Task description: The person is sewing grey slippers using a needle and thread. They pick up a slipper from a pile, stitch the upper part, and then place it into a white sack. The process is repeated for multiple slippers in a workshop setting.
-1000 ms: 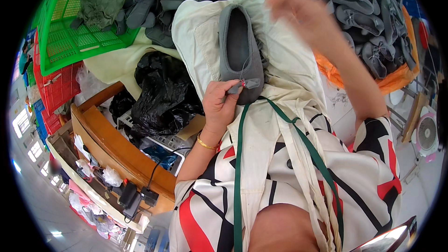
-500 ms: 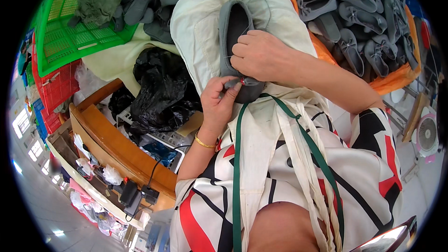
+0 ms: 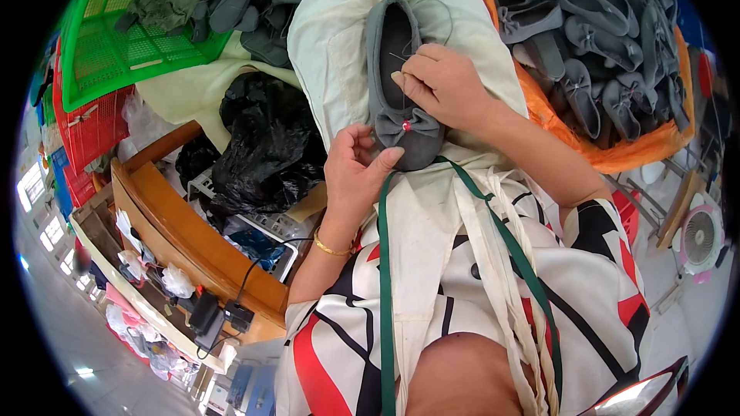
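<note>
A grey fabric shoe [image 3: 375,69] lies on a pale cloth cushion [image 3: 324,38], its toe toward me. On its front sits a grey bow [image 3: 417,125] with a small red bead [image 3: 407,125] in the middle. My left hand [image 3: 356,167] holds the toe's left edge, thumb against it and fingers bent beside the bow. Over the shoe's opening, my right hand [image 3: 443,86] pinches a thin needle [image 3: 398,56] between thumb and fingers. A loop of dark thread [image 3: 447,19] lies on the cushion beyond.
An orange-lined container [image 3: 555,127] of grey bow shoes stands right; more grey shoes [image 3: 231,11] lie far left near a green crate [image 3: 92,69]. Black plastic bags [image 3: 266,154] and a wooden drawer [image 3: 193,223] are left. A fan [image 3: 701,235] stands far right.
My left fingers have come off the bow, which now shows with its bead, and moved to the toe's edge. My right hand has lifted slightly away from the bow, with the needle showing.
</note>
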Action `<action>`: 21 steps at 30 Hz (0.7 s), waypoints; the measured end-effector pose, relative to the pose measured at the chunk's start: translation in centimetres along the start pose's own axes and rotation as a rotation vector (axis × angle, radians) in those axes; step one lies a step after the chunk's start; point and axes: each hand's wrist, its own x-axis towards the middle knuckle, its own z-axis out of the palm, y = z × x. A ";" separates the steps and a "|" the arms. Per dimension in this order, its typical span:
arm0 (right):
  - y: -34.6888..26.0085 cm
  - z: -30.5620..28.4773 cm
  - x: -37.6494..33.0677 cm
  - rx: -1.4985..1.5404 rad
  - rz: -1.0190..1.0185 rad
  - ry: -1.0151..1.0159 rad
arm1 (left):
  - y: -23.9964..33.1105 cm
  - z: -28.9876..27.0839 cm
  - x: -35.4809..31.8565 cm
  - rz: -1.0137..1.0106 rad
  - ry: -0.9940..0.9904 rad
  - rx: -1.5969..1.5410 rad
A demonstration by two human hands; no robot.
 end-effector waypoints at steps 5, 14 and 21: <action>-0.7 0.4 -0.8 0.088 0.042 0.049 | -0.6 0.2 -0.3 -0.242 -0.171 0.028; -2.7 -6.8 1.9 -0.310 -0.268 0.144 | 2.9 -3.8 1.7 0.134 0.186 -0.306; -0.8 -16.0 0.6 -0.656 -0.004 0.191 | 10.5 -14.5 9.2 0.341 -0.082 -0.094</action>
